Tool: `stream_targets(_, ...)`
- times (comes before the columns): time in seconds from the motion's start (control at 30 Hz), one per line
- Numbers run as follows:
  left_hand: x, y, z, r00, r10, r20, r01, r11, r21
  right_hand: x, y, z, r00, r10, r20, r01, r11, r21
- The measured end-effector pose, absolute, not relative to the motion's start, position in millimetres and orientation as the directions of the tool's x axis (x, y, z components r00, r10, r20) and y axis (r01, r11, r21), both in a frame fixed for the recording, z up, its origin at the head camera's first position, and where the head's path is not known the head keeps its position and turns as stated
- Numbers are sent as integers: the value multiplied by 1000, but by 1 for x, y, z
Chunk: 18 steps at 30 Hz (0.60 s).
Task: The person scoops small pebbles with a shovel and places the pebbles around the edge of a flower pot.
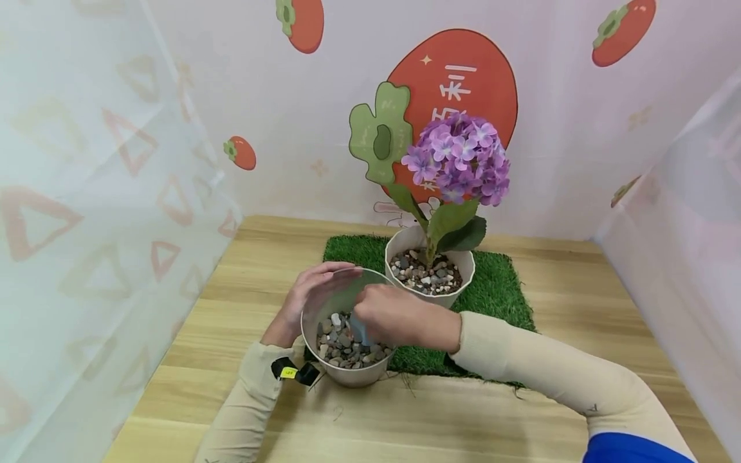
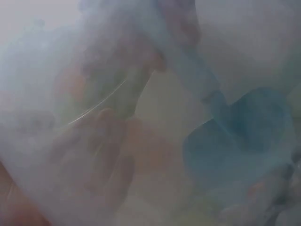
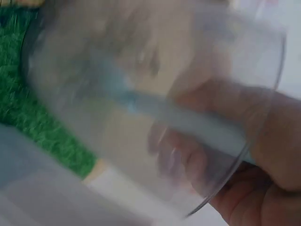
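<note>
A clear bucket-like container (image 1: pixel 332 297), partly filled with mixed pebbles (image 1: pixel 343 344), stands low in the middle of the head view. My left hand (image 1: pixel 302 297) holds it from the left, fingers round the outer wall near the rim. Inside the container, my right hand (image 1: pixel 399 315) grips the pale handle of a small blue shovel (image 1: pixel 360 329). The shovel's heart-shaped blade (image 2: pixel 240 141) meets the pebbles in the left wrist view. Through the clear wall, the right wrist view shows my fingers round the handle (image 3: pixel 193 122), blurred.
Behind the container, a white pot (image 1: pixel 431 297) holds a purple hydrangea (image 1: pixel 460 157) with pebbles on its soil. The pot stands on a green artificial-grass mat (image 1: pixel 500 289) on a wooden table (image 1: pixel 220 321). Printed curtains (image 1: pixel 550 116) enclose the back and sides.
</note>
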State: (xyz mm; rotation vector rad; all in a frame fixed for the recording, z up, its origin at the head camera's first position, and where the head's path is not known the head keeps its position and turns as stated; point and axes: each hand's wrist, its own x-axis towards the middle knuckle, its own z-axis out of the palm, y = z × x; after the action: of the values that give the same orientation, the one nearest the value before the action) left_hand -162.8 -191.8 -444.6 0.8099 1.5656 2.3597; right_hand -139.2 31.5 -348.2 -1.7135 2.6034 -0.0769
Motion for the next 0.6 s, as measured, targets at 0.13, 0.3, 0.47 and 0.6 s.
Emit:
stream_targets(0.13, -163, -193, -443, -835, 443, 327, 140, -404, 904, -143, 34, -349, -490, -872, 4, -861, 483, -158)
stream_targets(0.3, -162, -196, -442, -845, 429, 320, 139, -401, 905, -146, 30, -349, -481, -877, -7, -840, 463, -284)
stream_targets(0.47, -161, -195, -442, -852, 422, 309, 128, -405, 906, -146, 28, -353, -470, -882, 30, -836, 433, -337)
stream_targets(0.6, -161, -193, -443, -848, 430, 311, 134, -393, 910, -144, 30, -355, -482, -874, 59, -825, 429, -368)
